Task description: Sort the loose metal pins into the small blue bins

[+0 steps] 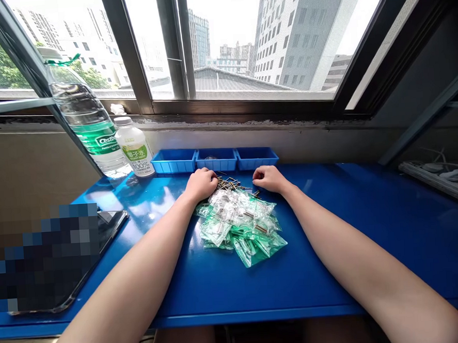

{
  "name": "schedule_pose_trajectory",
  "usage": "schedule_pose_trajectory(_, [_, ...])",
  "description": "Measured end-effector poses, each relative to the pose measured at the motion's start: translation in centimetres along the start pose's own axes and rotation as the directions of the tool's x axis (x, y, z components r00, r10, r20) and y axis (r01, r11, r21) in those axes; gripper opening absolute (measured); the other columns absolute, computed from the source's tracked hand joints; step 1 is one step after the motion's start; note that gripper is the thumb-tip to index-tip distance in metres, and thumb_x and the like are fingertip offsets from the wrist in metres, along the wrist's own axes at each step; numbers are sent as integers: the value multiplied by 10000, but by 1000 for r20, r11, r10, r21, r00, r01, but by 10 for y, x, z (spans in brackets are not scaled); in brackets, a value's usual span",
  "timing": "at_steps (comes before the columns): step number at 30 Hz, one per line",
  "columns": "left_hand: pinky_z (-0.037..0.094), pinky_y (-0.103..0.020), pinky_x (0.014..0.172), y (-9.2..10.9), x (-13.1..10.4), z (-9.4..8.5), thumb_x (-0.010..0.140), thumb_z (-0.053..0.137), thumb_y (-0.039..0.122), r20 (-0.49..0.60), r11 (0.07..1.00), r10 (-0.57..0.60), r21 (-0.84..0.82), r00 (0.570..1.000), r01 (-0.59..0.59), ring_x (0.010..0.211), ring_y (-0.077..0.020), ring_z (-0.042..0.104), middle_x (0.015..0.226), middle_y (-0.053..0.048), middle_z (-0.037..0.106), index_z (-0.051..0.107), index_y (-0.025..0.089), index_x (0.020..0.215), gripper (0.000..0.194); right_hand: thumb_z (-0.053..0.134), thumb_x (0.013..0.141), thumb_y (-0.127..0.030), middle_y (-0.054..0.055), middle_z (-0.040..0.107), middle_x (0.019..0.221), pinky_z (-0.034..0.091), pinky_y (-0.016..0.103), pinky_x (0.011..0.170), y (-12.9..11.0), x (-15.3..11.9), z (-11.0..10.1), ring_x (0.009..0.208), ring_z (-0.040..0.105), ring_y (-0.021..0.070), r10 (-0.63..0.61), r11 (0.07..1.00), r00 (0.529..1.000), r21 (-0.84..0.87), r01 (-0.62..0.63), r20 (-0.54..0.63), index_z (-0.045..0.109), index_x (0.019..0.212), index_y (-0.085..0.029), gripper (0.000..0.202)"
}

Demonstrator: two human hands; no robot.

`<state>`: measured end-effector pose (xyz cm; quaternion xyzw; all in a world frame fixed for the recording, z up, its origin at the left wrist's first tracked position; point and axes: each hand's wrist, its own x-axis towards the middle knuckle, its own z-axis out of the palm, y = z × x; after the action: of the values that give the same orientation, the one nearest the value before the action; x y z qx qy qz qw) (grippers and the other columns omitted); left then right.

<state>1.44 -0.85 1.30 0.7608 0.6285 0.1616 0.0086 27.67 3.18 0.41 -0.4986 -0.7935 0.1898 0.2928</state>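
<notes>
Your left hand (202, 184) and right hand (268, 179) rest curled into loose fists on the blue desk (334, 248), either side of a scatter of small metal pins (229, 183). Whether either hand grips any, you cannot tell. A pile of green plastic bags (240, 225) lies just before them, three blue trays (215, 159) behind.

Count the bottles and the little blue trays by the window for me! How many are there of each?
Bottles: 2, a big water bottle and a small white bottle.
Blue trays: 3, side by side: left, middle, right.
Total: 5.
</notes>
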Motion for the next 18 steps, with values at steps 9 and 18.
schedule_pose_trajectory(9, [493, -370, 962, 1, -1, -1, 888, 410, 286, 4, 1000, 1, -3, 1000, -1, 1092, -269, 606, 1130, -94, 686, 758, 202, 1034, 386, 599, 843, -201, 66, 721, 892, 350, 286, 626, -2, 3, 8, 750, 580, 187, 65, 965, 998, -254, -62, 3, 655, 774, -208, 89])
schedule_pose_trajectory(18, [488, -383, 971, -1, 0, 1, 886, 407, 288, -7, 1000, 7, -4, 1000, -7, 1094, -276, 603, 1127, -101, 685, 756, 193, 1037, 391, 532, 877, -198, 93, 705, 969, 466, 320, 818, 7, 6, 9, 872, 633, 213, 3, 1000, 967, -3, -4, -254, 685, 983, -182, 187])
